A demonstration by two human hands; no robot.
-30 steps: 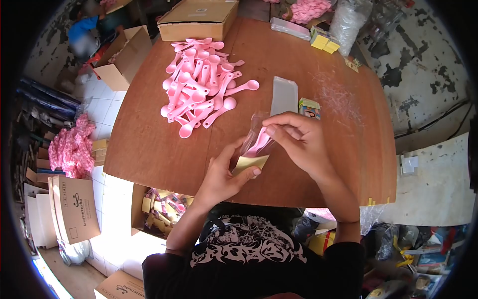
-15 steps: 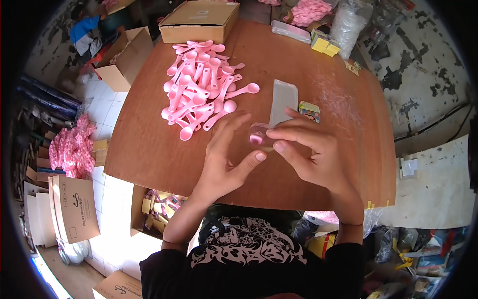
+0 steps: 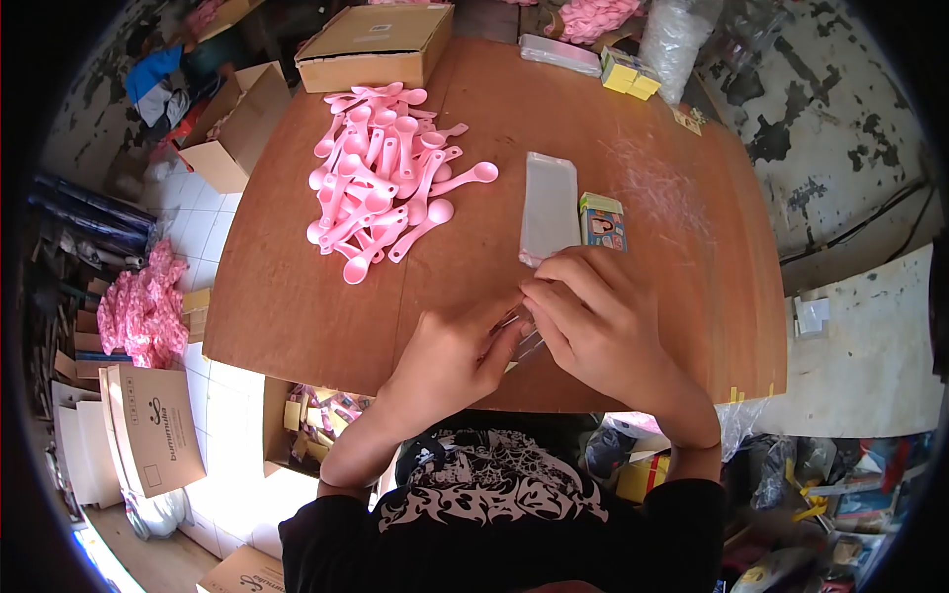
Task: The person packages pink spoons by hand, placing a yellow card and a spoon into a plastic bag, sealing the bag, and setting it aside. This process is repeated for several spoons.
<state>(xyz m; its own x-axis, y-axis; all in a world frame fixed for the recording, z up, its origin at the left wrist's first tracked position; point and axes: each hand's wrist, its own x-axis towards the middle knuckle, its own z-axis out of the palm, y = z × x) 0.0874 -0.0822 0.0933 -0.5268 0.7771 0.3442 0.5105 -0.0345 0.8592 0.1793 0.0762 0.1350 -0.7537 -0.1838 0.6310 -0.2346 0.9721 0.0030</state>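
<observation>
A clear plastic bag (image 3: 529, 348), mostly covered by my fingers, is held between both hands near the table's front edge. My left hand (image 3: 450, 351) is closed around its left side. With thumb and fingers pinched, my right hand (image 3: 598, 321) grips the bag's top, the fingertips meeting those of the left. What lies inside is hidden now. Just beyond the right hand lie a stack of flat clear bags (image 3: 550, 203) and a small stack of printed cards (image 3: 604, 225). A heap of pink measuring spoons (image 3: 381, 178) spreads over the table's left part.
A closed cardboard box (image 3: 376, 47) stands at the back of the wooden table (image 3: 297, 316). Thin plastic strips (image 3: 662, 188) lie on the right; yellow card packs (image 3: 630, 74) sit behind. An open carton (image 3: 326, 415) holds packed items below the left edge. Another person (image 3: 158, 84) is far left.
My left hand has gone from open to closed on the bag. Both hands have come together and nearer to my body. The pink item seen in the bag earlier is now covered.
</observation>
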